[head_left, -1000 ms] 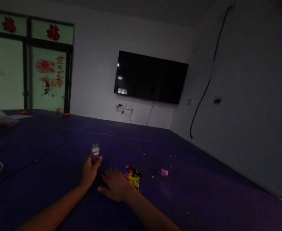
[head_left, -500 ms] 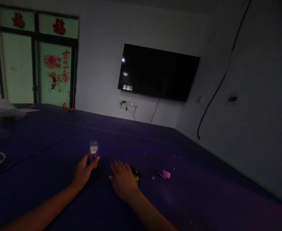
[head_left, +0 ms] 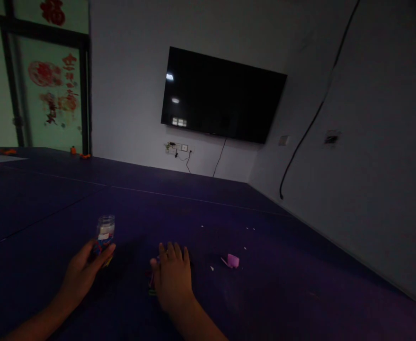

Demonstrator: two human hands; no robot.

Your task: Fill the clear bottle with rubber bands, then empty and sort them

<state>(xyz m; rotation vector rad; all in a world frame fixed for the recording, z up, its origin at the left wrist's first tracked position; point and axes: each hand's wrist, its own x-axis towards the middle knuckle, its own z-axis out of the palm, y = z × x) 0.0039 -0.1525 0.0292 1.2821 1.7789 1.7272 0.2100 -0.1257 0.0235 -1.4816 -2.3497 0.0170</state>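
In the head view, a dim room, the person's left hand (head_left: 82, 272) was wrapped around a clear jar (head_left: 105, 231), thumb on the near side, with the jar's mouth facing up and a whitish label below its rim. Blue and red showed in the lower part of the jar. The right hand (head_left: 174, 274), well apart from it, lay palm down with fingers outstretched, over a small colourful bundle (head_left: 152, 285) on the dark purple tabletop (head_left: 282, 289). Only an edge of pink and green peeked out beside the thumb; in this low light the bundle seemed to be thin strands, mostly hidden. To the right of that hand sat a pink piece (head_left: 233, 261), with a white scrap (head_left: 212, 268) near it. Beyond the table, a black television (head_left: 224, 94) hung on a pale wall (head_left: 129, 94).
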